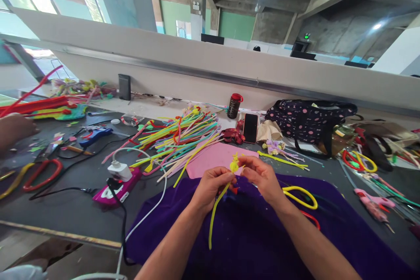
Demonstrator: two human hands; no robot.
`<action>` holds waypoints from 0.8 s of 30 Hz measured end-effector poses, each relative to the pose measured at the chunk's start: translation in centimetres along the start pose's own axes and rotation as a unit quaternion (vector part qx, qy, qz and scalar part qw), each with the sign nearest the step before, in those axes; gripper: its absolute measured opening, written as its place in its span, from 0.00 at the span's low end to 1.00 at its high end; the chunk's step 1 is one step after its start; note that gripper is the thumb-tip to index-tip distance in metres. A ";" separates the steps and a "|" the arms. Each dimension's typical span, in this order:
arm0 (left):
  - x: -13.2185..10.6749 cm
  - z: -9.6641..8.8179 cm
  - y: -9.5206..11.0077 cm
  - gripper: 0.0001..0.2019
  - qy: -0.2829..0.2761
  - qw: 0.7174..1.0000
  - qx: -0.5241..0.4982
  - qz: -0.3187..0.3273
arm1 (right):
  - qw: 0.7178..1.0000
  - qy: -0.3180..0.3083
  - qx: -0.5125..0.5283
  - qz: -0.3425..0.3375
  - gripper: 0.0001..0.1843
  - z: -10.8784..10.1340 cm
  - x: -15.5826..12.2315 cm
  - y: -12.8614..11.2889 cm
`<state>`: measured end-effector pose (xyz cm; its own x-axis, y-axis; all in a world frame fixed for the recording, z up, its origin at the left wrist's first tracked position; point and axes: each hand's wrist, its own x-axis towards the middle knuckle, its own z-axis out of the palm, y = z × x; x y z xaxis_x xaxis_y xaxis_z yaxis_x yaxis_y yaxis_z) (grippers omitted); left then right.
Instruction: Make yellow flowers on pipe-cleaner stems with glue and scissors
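My left hand [216, 183] is closed, pinching a yellow pipe-cleaner figure [234, 165] near its base. From that grip a long yellow-green pipe cleaner [214, 216] hangs down over the purple cloth [183, 223]. On the figure's other side, my right hand [260, 176] has curled fingers and thumb at a small yellow end, which they appear to pinch. Fingertips partly hide the figure's lower part. Behind both hands lies a pink sheet [206, 159]. Scissors with yellow and red handles [302, 197] rest on the cloth by my right forearm, partly covered.
A pile of coloured pipe cleaners [183, 135] spreads behind my left hand. A magenta power strip [118, 188] with a white charger and cables lies left. Farther back are a phone [250, 128], a dark bottle [234, 106] and a dotted bag [305, 122]. Another person's hand [16, 131] is at far left.
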<state>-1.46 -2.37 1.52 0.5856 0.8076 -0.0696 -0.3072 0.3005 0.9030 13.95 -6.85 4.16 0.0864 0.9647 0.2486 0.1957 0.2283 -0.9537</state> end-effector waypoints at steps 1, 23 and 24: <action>0.0 0.0 0.1 0.09 -0.007 1.000 -0.021 -0.016 | 1.000 0.005 0.015 0.012 0.16 -0.1 0.1 0.0; 0.7 -0.7 -0.5 0.08 -0.083 0.989 -0.081 -0.091 | 0.992 0.060 -0.063 -0.092 0.03 0.7 -0.2 0.3; 0.7 -0.7 -0.5 0.08 -0.084 0.989 -0.081 -0.090 | 0.991 0.060 -0.067 -0.098 0.03 0.7 -0.2 0.3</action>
<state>-1.43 -1.63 0.77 0.7534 0.6427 -0.1394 -0.2954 0.5201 0.8014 13.33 -6.92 3.65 0.1482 0.8791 0.4530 0.3472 0.3827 -0.8561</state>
